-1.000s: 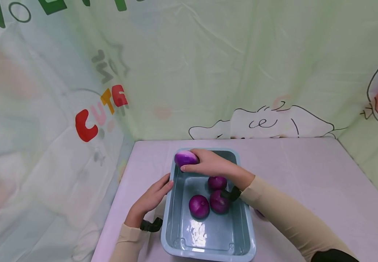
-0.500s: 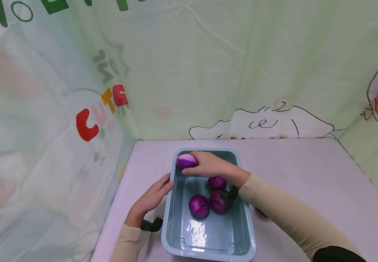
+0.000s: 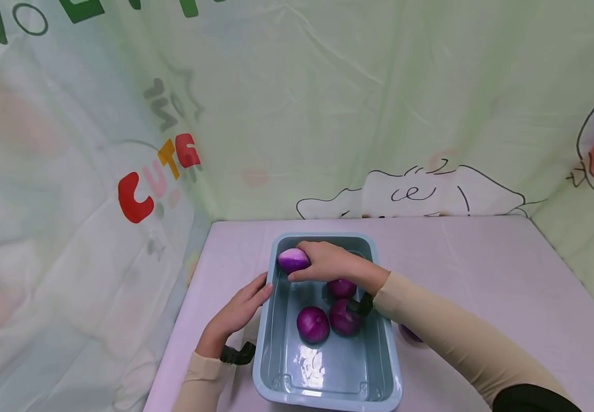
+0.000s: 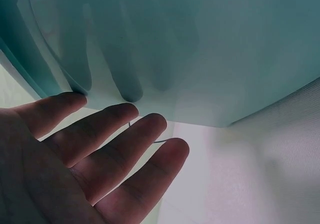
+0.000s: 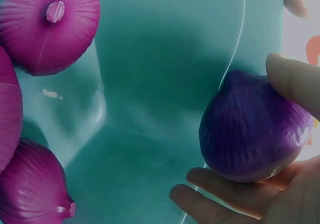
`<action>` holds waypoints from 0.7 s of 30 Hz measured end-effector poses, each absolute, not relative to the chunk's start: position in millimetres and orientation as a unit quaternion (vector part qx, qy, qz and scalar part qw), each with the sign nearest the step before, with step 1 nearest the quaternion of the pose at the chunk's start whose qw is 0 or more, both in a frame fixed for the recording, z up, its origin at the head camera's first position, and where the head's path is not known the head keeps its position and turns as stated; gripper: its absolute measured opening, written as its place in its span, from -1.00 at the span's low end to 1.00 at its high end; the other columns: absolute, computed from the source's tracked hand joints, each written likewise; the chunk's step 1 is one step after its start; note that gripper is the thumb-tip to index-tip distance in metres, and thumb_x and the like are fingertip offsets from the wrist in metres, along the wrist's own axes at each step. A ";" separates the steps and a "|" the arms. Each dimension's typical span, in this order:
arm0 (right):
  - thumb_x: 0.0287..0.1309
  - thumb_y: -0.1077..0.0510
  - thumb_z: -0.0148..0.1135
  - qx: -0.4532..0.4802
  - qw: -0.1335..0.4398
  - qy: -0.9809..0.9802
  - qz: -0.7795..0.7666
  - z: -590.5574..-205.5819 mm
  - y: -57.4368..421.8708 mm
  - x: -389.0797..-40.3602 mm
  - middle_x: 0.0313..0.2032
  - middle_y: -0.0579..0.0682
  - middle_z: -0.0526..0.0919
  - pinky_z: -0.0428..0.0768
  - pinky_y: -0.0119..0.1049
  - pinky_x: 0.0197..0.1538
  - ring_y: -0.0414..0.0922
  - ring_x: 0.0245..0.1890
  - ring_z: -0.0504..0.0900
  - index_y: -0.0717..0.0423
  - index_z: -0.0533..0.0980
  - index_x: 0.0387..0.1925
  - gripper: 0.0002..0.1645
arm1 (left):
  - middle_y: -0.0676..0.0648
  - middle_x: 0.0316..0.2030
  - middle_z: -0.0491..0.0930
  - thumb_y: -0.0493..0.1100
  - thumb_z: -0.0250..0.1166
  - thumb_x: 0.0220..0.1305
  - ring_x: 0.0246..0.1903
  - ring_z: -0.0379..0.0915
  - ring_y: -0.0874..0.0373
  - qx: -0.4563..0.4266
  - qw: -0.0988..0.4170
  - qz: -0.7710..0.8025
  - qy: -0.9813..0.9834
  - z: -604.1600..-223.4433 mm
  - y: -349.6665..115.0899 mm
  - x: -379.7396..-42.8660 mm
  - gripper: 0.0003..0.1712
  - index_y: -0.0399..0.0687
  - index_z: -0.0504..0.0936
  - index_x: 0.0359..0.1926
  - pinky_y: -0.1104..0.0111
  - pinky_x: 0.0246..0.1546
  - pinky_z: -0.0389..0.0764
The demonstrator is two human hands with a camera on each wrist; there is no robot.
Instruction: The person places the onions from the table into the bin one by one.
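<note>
A purple onion (image 3: 293,261) is gripped by my right hand (image 3: 328,261) over the far left corner of the blue plastic basin (image 3: 262,366). In the right wrist view the thumb and fingers curl round this onion (image 5: 255,129), whose pointed top faces up the view. My left hand (image 3: 240,309) lies along the outside of the basin's left wall, fingers straight; in the left wrist view its fingertips (image 4: 172,149) are right at the wall. Inside the basin sit an onion (image 3: 313,325), another onion (image 3: 345,317) beside it, and a third onion (image 3: 341,287) partly under the right wrist.
Another purple onion (image 3: 410,334) lies on the table outside the basin, mostly hidden by the right sleeve (image 3: 456,332). A pale pink cloth (image 3: 482,263) covers the table. Printed curtains (image 3: 328,114) hang behind and at both sides.
My right hand has moved slightly down and toward me with the onion, lower in the basin's far left corner. The left hand and the other onions have stayed put.
</note>
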State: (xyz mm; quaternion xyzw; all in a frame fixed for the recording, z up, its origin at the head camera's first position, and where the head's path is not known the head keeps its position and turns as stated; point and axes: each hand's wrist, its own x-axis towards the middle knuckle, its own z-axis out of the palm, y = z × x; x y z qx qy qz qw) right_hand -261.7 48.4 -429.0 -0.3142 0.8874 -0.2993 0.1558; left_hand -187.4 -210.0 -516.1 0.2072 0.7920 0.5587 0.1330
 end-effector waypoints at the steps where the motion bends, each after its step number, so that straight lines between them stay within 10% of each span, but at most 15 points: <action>1: 0.19 -0.18 0.51 -0.315 0.156 0.888 -0.298 -429.0 48.3 -261.7 -0.06 -0.08 0.67 0.69 -0.11 -0.02 -0.15 -0.14 0.66 0.06 0.49 0.25 -0.28 | 0.00 0.52 0.25 0.05 -0.06 0.69 0.35 0.38 -0.09 0.207 0.132 0.559 0.792 -515.9 -210.0 -187.3 -0.37 0.28 0.07 0.66 -0.16 0.25 0.43; 21: 0.21 -0.24 0.47 -0.304 0.161 0.893 -0.291 -427.5 48.1 -261.6 0.07 0.00 0.66 0.67 -0.03 0.04 -0.09 -0.05 0.67 0.10 0.42 0.38 -0.14 | -0.04 0.53 0.24 0.05 -0.06 0.69 0.35 0.38 -0.09 0.205 0.134 0.563 0.789 -515.2 -210.5 -187.2 -0.36 0.24 0.06 0.66 -0.17 0.26 0.43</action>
